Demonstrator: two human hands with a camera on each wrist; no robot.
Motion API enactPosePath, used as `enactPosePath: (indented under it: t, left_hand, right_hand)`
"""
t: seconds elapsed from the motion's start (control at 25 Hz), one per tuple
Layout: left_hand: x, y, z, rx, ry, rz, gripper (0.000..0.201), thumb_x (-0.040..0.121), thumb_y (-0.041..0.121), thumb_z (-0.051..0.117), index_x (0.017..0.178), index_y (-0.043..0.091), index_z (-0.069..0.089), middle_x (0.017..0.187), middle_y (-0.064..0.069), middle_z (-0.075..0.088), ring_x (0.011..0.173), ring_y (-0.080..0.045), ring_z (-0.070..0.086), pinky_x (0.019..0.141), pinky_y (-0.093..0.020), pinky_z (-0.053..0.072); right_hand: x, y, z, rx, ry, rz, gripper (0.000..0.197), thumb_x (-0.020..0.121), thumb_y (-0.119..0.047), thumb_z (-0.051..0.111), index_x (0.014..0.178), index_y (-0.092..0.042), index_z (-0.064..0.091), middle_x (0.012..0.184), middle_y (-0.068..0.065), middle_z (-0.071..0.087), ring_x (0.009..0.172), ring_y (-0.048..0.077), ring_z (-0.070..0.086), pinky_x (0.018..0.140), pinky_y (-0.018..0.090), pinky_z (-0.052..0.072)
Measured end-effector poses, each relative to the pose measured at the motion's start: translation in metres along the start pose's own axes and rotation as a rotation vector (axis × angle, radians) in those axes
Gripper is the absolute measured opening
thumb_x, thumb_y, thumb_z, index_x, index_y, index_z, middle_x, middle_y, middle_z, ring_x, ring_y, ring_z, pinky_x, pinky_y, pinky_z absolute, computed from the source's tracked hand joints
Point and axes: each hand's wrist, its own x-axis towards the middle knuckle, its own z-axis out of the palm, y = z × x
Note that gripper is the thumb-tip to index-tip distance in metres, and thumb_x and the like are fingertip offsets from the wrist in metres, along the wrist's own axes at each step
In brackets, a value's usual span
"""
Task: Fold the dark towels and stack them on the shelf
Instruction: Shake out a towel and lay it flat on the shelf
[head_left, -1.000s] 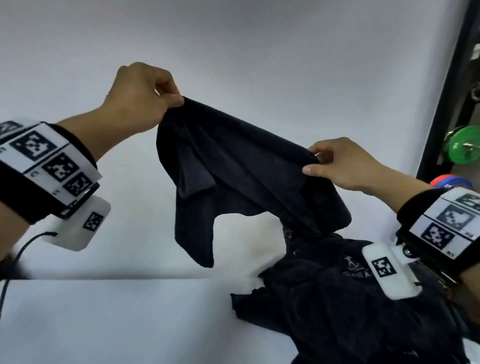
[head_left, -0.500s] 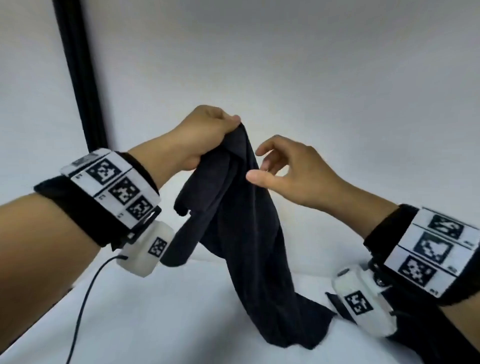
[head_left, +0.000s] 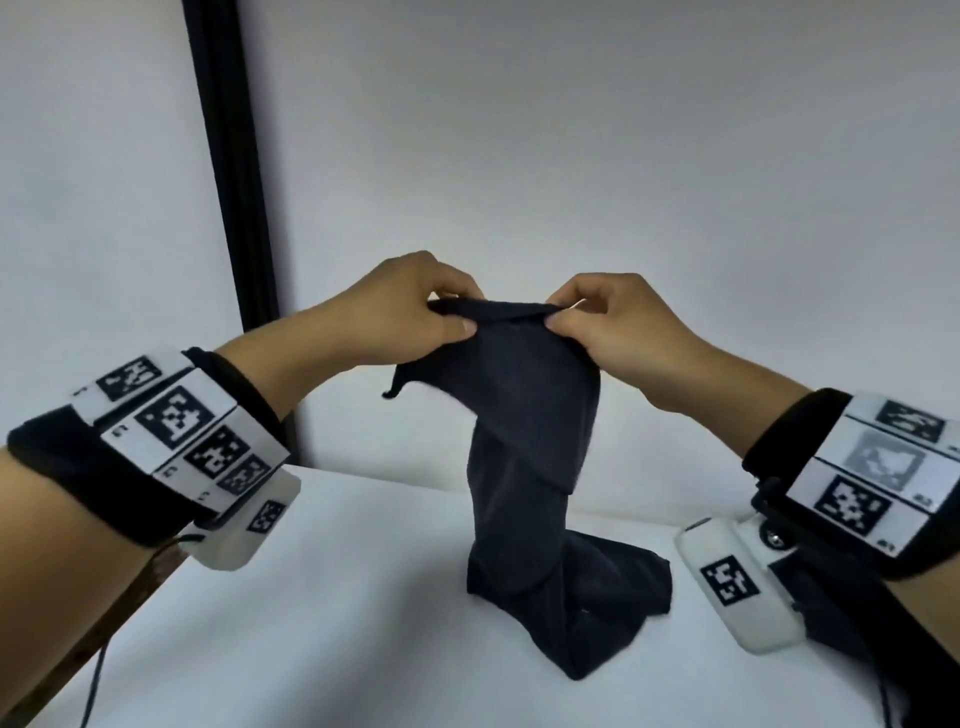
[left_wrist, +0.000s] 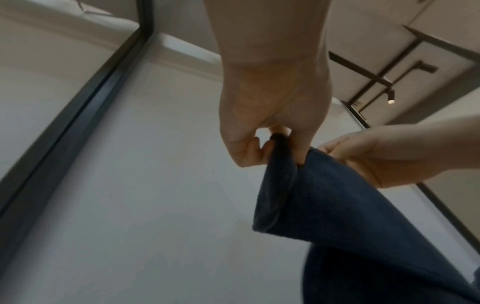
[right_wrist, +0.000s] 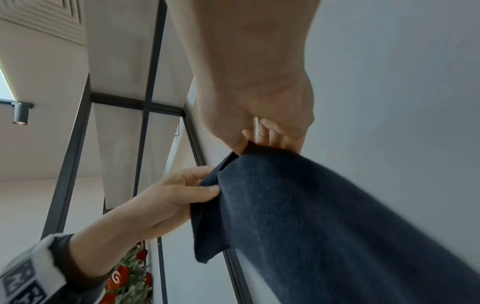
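Note:
A dark navy towel (head_left: 530, 415) hangs in the air in front of me, and its lower end lies crumpled on the white shelf surface (head_left: 311, 597). My left hand (head_left: 415, 306) pinches the towel's top edge on the left, thumb in front. Close beside it, my right hand (head_left: 597, 322) pinches the same edge on the right. In the left wrist view the left hand (left_wrist: 270, 144) pinches a fold of the towel (left_wrist: 337, 205). The right wrist view has the right hand (right_wrist: 265, 142) holding the towel (right_wrist: 311, 216) from above, with the left hand (right_wrist: 187, 189) beside it.
A black vertical post (head_left: 228, 208) stands at the back left against the white wall. More dark cloth (head_left: 831, 613) lies at the right, mostly hidden behind my right wrist. A wooden edge (head_left: 104, 613) shows at the lower left of the surface.
My right hand, open half a second ago, now pinches the towel's top edge next to my left hand. Both hands have come lower and the towel's bottom bunches on the surface.

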Motion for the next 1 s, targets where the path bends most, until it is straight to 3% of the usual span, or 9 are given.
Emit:
enactPosePath:
  t: [0.12, 0.24, 0.36, 0.48, 0.56, 0.76, 0.88, 0.96, 1.0]
  left_hand:
    - [0.003, 0.005, -0.007, -0.204, 0.198, 0.006, 0.017, 0.091, 0.012, 0.059, 0.097, 0.022, 0.072, 0.094, 0.009, 0.067, 0.084, -0.004, 0.062, 0.075, -0.018, 0.049]
    - [0.006, 0.020, -0.016, -0.440, 0.395, 0.009, 0.012, 0.092, 0.015, 0.063, 0.103, 0.017, 0.067, 0.093, 0.001, 0.070, 0.078, -0.011, 0.066, 0.060, -0.019, 0.053]
    - [0.005, 0.023, -0.030, -0.274, 0.513, 0.055, 0.015, 0.085, 0.027, 0.074, 0.097, 0.021, 0.068, 0.093, 0.001, 0.069, 0.078, -0.016, 0.066, 0.063, -0.028, 0.055]
    - [-0.001, 0.031, -0.044, -0.319, 0.425, 0.061, 0.010, 0.082, 0.023, 0.078, 0.082, 0.015, 0.073, 0.074, -0.002, 0.068, 0.063, -0.014, 0.062, 0.059, -0.030, 0.052]
    - [-0.008, 0.039, -0.052, -0.537, 0.290, 0.041, 0.008, 0.083, 0.016, 0.074, 0.084, 0.009, 0.072, 0.073, -0.003, 0.069, 0.063, -0.015, 0.063, 0.058, -0.028, 0.053]
    - [-0.022, 0.017, -0.080, -0.619, 0.204, -0.067, 0.020, 0.086, 0.001, 0.066, 0.102, 0.013, 0.069, 0.078, 0.002, 0.074, 0.073, -0.011, 0.069, 0.065, -0.017, 0.056]
    - [-0.028, -0.006, -0.085, -0.486, 0.262, -0.180, 0.026, 0.090, -0.004, 0.063, 0.109, 0.013, 0.067, 0.098, -0.004, 0.075, 0.086, -0.019, 0.069, 0.083, -0.032, 0.057]
    - [-0.024, -0.006, -0.069, -0.416, 0.280, -0.195, 0.025, 0.089, 0.003, 0.067, 0.111, 0.015, 0.067, 0.105, -0.008, 0.073, 0.092, -0.026, 0.069, 0.091, -0.042, 0.054]
    - [-0.020, 0.000, -0.053, -0.394, 0.259, -0.171, 0.026, 0.087, 0.009, 0.071, 0.111, 0.019, 0.067, 0.102, -0.005, 0.074, 0.091, -0.025, 0.070, 0.089, -0.038, 0.055]
  right_hand:
    - [-0.002, -0.017, -0.007, 0.157, -0.040, 0.045, 0.013, 0.088, -0.010, 0.060, 0.078, -0.011, 0.067, 0.073, 0.001, 0.067, 0.065, 0.015, 0.065, 0.067, 0.032, 0.059]
    - [0.001, -0.029, -0.015, 0.244, 0.003, 0.043, 0.015, 0.089, -0.009, 0.057, 0.076, -0.012, 0.064, 0.074, 0.002, 0.068, 0.062, 0.018, 0.067, 0.065, 0.035, 0.062]
    - [0.008, -0.018, -0.022, -0.058, 0.095, -0.124, 0.011, 0.088, -0.012, 0.057, 0.083, -0.016, 0.065, 0.074, 0.000, 0.069, 0.063, 0.017, 0.065, 0.062, 0.029, 0.058]
    - [0.012, 0.015, -0.026, -0.549, -0.024, -0.324, 0.012, 0.092, -0.015, 0.055, 0.091, -0.020, 0.065, 0.076, -0.007, 0.059, 0.073, 0.016, 0.056, 0.064, 0.027, 0.043]
    - [0.017, 0.039, -0.024, -0.667, -0.123, -0.338, 0.017, 0.091, -0.011, 0.051, 0.078, -0.019, 0.057, 0.071, -0.005, 0.053, 0.074, 0.023, 0.053, 0.065, 0.034, 0.044]
    - [0.026, 0.092, -0.025, -0.507, -0.080, -0.098, 0.017, 0.084, -0.010, 0.053, 0.080, -0.021, 0.066, 0.076, -0.001, 0.067, 0.076, 0.023, 0.062, 0.064, 0.028, 0.049]
    - [0.027, 0.083, -0.019, -0.085, -0.031, 0.015, 0.022, 0.088, -0.006, 0.050, 0.085, -0.019, 0.067, 0.083, 0.010, 0.072, 0.076, 0.024, 0.068, 0.076, 0.037, 0.059]
    - [0.028, 0.051, -0.012, 0.113, -0.024, -0.040, 0.023, 0.091, -0.005, 0.049, 0.088, -0.018, 0.068, 0.087, 0.012, 0.071, 0.076, 0.023, 0.064, 0.075, 0.037, 0.055]
    - [0.026, 0.035, -0.007, 0.144, -0.052, -0.102, 0.024, 0.094, -0.007, 0.050, 0.090, -0.020, 0.069, 0.090, 0.010, 0.072, 0.077, 0.021, 0.064, 0.075, 0.034, 0.054]
